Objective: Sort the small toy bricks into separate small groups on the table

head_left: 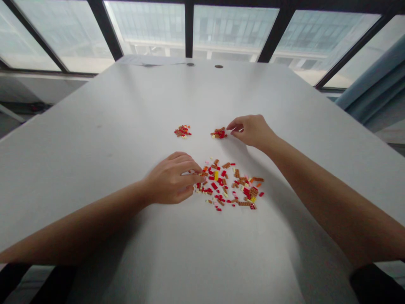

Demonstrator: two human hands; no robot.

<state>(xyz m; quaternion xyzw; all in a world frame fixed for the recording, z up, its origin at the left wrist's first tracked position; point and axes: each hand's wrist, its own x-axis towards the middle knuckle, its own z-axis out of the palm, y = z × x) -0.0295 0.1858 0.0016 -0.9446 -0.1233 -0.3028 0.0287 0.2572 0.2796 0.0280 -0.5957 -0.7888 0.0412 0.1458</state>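
Small red, brown, yellow, orange and white toy bricks (216,175) lie loosely scattered on a white table (177,249). At the left edge of this scatter, my left hand (174,179) reaches in palm down, its fingers apart and the fingertips among the bricks. No brick shows clearly in its grasp. My right hand (253,130) is at the right side of a small heap of red and brown bricks (219,133), thumb and index finger slightly apart beside it. A second small heap of similar bricks (182,131) sits to the left, with neither hand touching it.
White papers (148,60) lie at the table's far edge, near two dark round spots (218,66). Beyond stand dark-framed windows (189,29). A blue curtain (376,88) hangs at the right.
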